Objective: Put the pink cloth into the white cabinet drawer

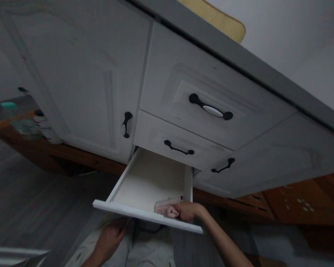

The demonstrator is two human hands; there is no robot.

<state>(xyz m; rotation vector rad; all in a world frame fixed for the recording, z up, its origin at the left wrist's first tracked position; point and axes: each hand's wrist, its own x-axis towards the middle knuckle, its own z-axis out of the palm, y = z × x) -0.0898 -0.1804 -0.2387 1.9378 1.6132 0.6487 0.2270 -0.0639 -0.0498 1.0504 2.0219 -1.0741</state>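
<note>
A white drawer (144,213) is pulled out low in the cabinet, its pale bottom showing. Inside its front right corner, my right hand (188,211) is closed on a crumpled pinkish cloth (167,207), which touches or lies just above the drawer bottom. My left hand (111,237) is below the left part of the drawer front, over my light-coloured trousers (150,248). Its fingertips are dark and partly hidden, so whether they touch the drawer cannot be made out. The drawer's dark handle (150,230) shows faintly beneath the front edge.
Above are two shut drawers with black handles (211,109), flanked by cabinet doors (80,74). A yellow board-like object (219,20) lies on the grey countertop (267,68). At left, a clear bottle with a green cap (9,105) stands on a brown wooden surface (22,148).
</note>
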